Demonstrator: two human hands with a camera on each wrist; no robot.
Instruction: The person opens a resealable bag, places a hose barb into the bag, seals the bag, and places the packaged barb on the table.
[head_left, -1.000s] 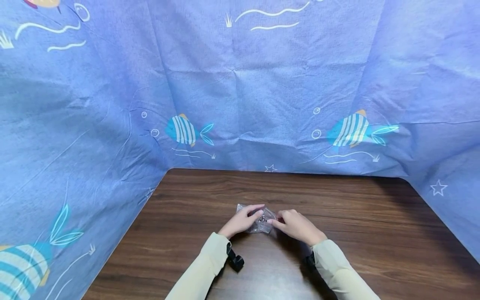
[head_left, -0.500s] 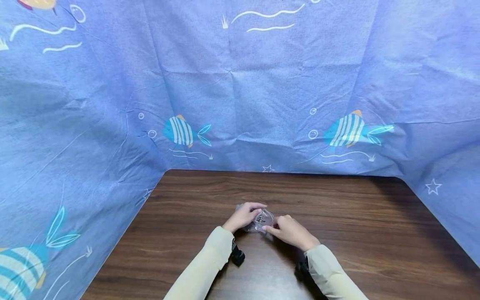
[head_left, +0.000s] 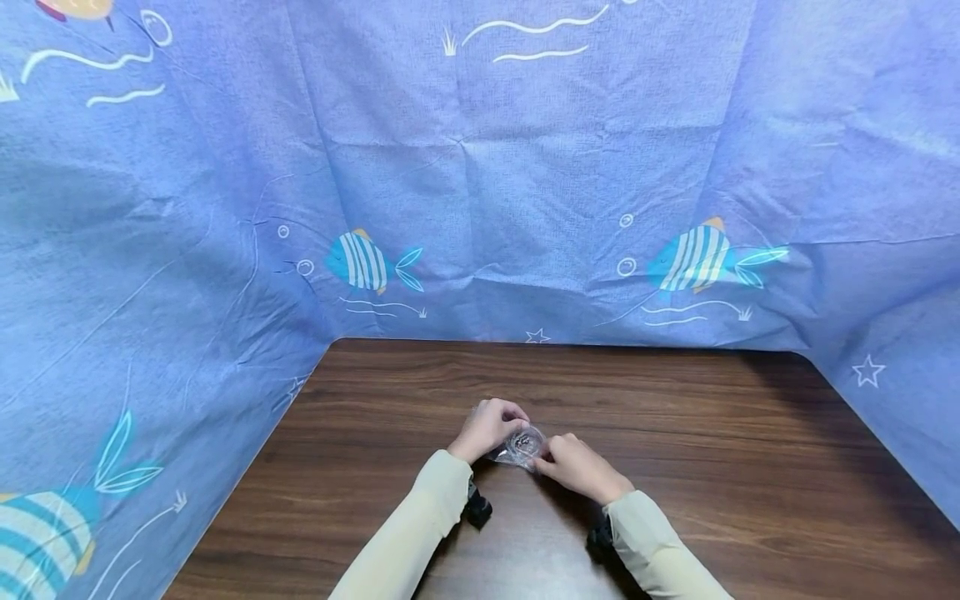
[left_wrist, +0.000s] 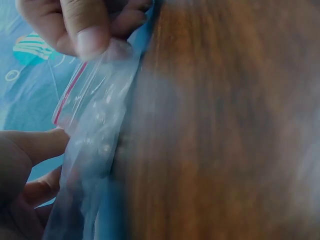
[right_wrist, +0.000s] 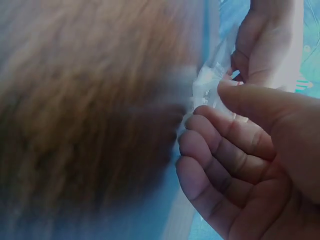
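Observation:
A small clear zip-lock bag (head_left: 522, 446) is held between both hands over the middle of the table. Small dark and silvery bits show through its plastic; their kind is too small to make out. My left hand (head_left: 483, 427) grips the bag's left side with curled fingers. On the other side my right hand (head_left: 581, 468) pinches the right edge between thumb and fingers. In the left wrist view the red line of the zip strip (left_wrist: 70, 95) runs between the two hands. The right wrist view has the right thumb (right_wrist: 245, 97) and index finger at the crumpled plastic.
A dark wood-grain table (head_left: 360, 533) lies under the hands. Blue fabric (head_left: 525, 183) printed with fish hangs behind it and along both sides. A black wrist camera (head_left: 477, 507) sits below the left sleeve cuff, and another (head_left: 600, 537) by the right.
My left fingers have gone from lying stretched over the bag to curling at its edge. The right hand has shifted slightly left and down, and the bag looks more bunched up.

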